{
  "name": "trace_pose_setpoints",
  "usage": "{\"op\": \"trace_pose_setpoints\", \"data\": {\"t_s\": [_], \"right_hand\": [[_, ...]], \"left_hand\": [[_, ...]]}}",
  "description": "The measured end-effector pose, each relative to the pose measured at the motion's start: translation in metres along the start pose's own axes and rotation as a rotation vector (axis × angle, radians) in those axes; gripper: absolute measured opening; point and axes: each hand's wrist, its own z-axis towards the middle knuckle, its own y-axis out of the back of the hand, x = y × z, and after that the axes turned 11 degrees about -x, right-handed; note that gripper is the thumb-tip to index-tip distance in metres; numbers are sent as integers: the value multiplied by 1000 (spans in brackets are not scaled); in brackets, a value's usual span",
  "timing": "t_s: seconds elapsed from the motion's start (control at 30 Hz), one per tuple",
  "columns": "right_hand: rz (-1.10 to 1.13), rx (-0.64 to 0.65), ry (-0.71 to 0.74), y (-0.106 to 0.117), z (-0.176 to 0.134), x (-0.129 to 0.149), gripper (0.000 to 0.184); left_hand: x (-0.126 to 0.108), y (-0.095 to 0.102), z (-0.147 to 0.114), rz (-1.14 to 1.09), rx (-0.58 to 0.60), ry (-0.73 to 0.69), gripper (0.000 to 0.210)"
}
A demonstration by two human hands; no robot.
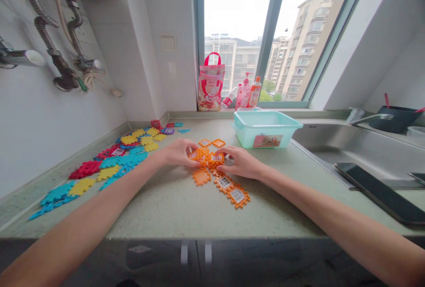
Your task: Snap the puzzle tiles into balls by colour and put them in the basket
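Note:
Orange interlocking toy tiles lie in a loose cluster on the counter, some with white window inserts. My left hand grips an orange window tile between thumb and fingers at the cluster's left side. From the right, my right hand has thumb and fingers closed around another orange window tile. Both held tiles sit close together above the others. Two joined window tiles stretch toward the counter's front. The fingertips partly cover the held tiles, so whether these two are linked cannot be told.
Blue, yellow and red tiles are piled along the left wall. A mint plastic basin stands behind my right hand, beside the steel sink. A black phone-like slab lies at the sink's front edge. Bottles and a bag line the windowsill.

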Motion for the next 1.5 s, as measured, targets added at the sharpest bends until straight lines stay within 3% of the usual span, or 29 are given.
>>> {"op": "trace_pose_setpoints", "data": {"t_s": [0.27, 0.47, 0.67, 0.83, 0.97, 1.17, 1.33, 1.5], "right_hand": [[41, 14, -23, 2, 1, 2, 33], [156, 9, -39, 5, 1, -9, 34], [319, -133, -169, -5, 7, -36, 36], [345, -53, -164, -13, 15, -44, 34], [280, 3, -119, -13, 16, -42, 33], [225, 45, -70, -11, 18, -45, 42], [217, 44, -72, -1, 11, -45, 45], [296, -136, -144, 2, 7, -49, 38]], "left_hand": [[-11, -3, 0, 63, 61, 37, 50], [-16, -4, -1, 125, 86, -1, 34], [3, 9, -4, 171, 106, 30, 42], [23, 18, -4, 132, 28, 109, 51], [31, 13, 15, 82, -20, 124, 57], [25, -6, 49, 77, 20, 51, 60], [17, -20, 43, 99, 11, -25, 65], [7, -22, 34, 192, 20, -146, 64]]}}
